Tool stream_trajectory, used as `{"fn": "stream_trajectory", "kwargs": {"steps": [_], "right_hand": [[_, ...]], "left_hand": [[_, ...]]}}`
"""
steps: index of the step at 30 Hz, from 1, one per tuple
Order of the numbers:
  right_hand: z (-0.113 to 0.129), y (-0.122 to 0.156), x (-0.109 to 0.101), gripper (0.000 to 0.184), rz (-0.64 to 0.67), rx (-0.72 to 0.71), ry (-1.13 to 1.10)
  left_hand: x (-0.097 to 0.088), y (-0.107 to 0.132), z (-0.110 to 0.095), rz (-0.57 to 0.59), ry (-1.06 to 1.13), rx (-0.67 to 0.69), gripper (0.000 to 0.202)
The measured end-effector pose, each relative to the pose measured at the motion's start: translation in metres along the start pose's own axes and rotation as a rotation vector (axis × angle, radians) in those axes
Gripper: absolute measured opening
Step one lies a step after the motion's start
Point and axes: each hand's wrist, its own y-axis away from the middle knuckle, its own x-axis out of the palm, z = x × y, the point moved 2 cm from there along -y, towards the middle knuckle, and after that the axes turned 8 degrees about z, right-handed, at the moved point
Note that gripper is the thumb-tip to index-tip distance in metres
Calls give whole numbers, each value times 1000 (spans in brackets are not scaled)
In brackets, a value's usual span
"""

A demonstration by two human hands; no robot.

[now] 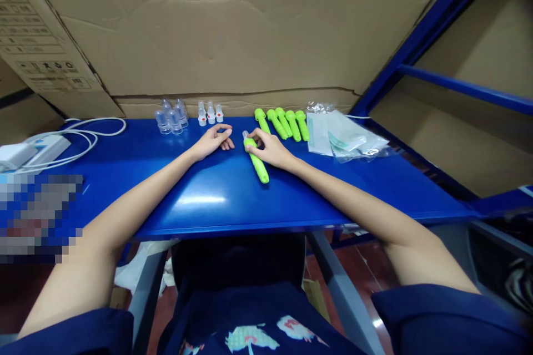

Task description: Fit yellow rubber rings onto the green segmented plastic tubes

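My right hand (266, 147) is closed around the upper end of a bright green stick-shaped handle (260, 168), which has a clear tip at its top. Its lower end slants toward me over the blue table. To the left, my left hand (214, 140) rests on the tabletop with loosely bent fingers apart and nothing in them. Behind it stand three small white pieces with clear tops and red dots (211, 115). Several more green handles (287, 123) lie in a row beyond my right hand. Several clear plastic domes (170, 119) stand at the back left.
Clear plastic bags (350, 136) lie at the right of the blue table (233, 199). A white power strip (37, 150) with looped cables sits at the left. Cardboard (233, 28) walls the back, and a blue metal frame (420, 33) rises at the right.
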Motion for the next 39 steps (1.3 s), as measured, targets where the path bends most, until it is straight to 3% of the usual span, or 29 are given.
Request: {"fn": "stream_trajectory", "kwargs": {"steps": [6, 15, 19, 23, 30, 39], "right_hand": [[-4, -12, -13, 30, 93, 68, 104], [-6, -74, 5, 36, 63, 138, 370], [-7, -95, 5, 41, 95, 236, 449], [-7, -109, 1, 42, 130, 293, 501], [-2, -124, -4, 45, 177, 354, 493], [-6, -117, -8, 46, 157, 310, 505]], "left_hand": [[4, -1, 0, -21, 45, 0, 29], [2, -4, 5, 11, 56, 17, 26], [1, -5, 7, 27, 59, 34, 32], [0, -6, 8, 23, 71, 35, 26], [-1, -6, 8, 43, 59, 34, 28], [0, -5, 7, 42, 27, 35, 30]]}}
